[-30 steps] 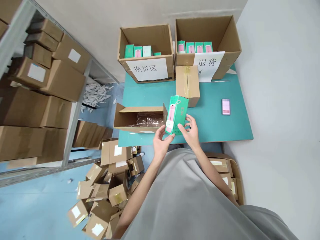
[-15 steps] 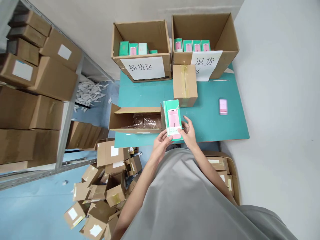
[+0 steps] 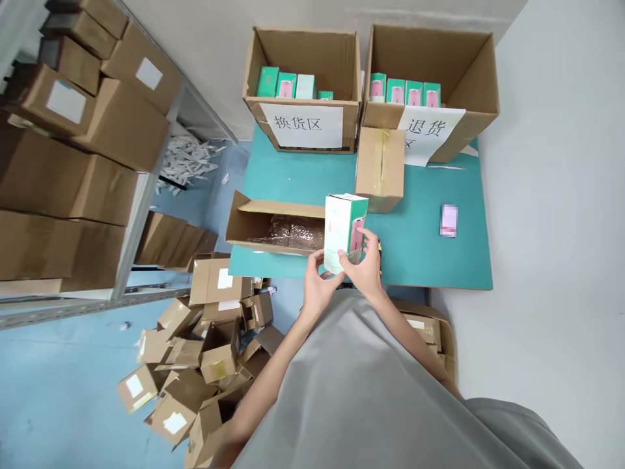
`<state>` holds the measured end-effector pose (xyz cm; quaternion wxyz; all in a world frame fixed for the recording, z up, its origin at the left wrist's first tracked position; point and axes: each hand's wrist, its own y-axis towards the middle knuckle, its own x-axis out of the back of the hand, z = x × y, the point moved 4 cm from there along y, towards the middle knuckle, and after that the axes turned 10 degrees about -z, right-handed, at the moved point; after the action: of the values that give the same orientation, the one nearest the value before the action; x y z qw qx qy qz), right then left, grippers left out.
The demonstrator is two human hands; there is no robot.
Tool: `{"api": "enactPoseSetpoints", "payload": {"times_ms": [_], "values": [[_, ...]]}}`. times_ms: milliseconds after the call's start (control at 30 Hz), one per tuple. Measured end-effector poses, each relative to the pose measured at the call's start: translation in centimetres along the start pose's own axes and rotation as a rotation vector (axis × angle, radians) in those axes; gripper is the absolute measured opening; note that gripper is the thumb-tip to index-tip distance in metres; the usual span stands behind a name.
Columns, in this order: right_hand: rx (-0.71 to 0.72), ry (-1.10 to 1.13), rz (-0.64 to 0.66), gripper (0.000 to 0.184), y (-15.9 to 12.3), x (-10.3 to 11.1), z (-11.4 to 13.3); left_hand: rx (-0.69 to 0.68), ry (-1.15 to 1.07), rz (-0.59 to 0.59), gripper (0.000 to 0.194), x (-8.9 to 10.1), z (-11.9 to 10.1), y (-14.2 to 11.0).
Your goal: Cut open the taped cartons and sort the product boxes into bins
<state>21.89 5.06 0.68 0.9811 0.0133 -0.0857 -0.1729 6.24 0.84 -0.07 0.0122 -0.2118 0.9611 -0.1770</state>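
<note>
Both hands hold a green, white and pink product box (image 3: 339,228) upright above the front edge of the table. My left hand (image 3: 317,281) grips its lower left corner, fingers closed on it. On the right side, my right hand (image 3: 364,264) has its thumb on the near face and its fingers against the pink-printed side. A white side of the box faces me, with part of the pink picture at the right. Just left of it lies an opened carton (image 3: 244,225) with clear plastic packing inside. A taped closed carton (image 3: 379,163) stands behind the held box.
Two large open cartons (image 3: 303,127) (image 3: 481,85) with Chinese labels hold several green boxes at the back of the teal table (image 3: 439,267). A phone (image 3: 448,221) lies at right. Shelved cartons (image 3: 122,124) stand left; discarded cartons (image 3: 219,355) cover the floor.
The product box has been turned in my hands: its front with the pink picture faced me, and now a white side does. The camera view has shifted slightly.
</note>
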Motion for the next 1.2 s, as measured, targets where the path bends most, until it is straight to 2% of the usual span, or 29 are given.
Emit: {"api": "enactPoseSetpoints", "payload": {"times_ms": [67,133,233,300,400,500,600,700,800,933,1000,1067,1200], "values": [[-0.108,0.118,0.006,0.063,0.7,-0.5,-1.1,0.005,-0.037,0.037,0.066,0.0,-0.4,0.1],[-0.228,0.244,0.022,0.066,1.3,-1.0,-2.4,0.068,-0.096,0.093,0.062,0.2,-0.3,0.5],[-0.372,0.358,0.044,0.069,1.6,-1.7,-3.8,0.271,-0.215,0.176,0.065,0.4,0.7,1.2],[-0.405,0.386,0.061,0.071,1.6,-2.0,-4.1,0.37,-0.286,0.195,0.071,0.5,1.3,1.6],[-0.37,0.354,0.095,0.072,1.8,-2.2,-3.6,0.365,-0.307,0.164,0.074,0.5,1.5,2.0],[-0.253,0.254,0.095,0.073,2.1,-2.2,-2.1,0.26,-0.243,0.105,0.071,0.5,0.7,2.4],[-0.151,0.159,0.078,0.088,2.1,-2.6,-0.5,0.078,-0.111,0.014,0.065,0.8,-1.1,2.7],[-0.139,0.107,0.046,0.107,2.4,-3.1,0.3,-0.055,-0.016,0.001,0.061,0.8,-2.8,2.8],[-0.191,0.154,0.019,0.11,3.1,-3.6,0.2,0.012,-0.088,0.065,0.063,0.9,-3.4,3.4],[-0.284,0.268,0.03,0.111,3.5,-4.2,-0.3,0.304,-0.213,0.229,0.071,1.1,-2.8,4.9],[-0.299,0.285,0.05,0.114,3.5,-4.5,-0.2,0.398,-0.211,0.299,0.075,1.3,-2.6,5.6],[-0.277,0.288,0.063,0.118,3.9,-4.6,0.2,0.406,-0.202,0.316,0.078,1.5,-2.6,6.3],[-0.14,0.32,0.022,0.117,6.6,-3.6,2.1,0.287,-0.206,0.33,0.082,1.6,-3.4,8.1]]}}
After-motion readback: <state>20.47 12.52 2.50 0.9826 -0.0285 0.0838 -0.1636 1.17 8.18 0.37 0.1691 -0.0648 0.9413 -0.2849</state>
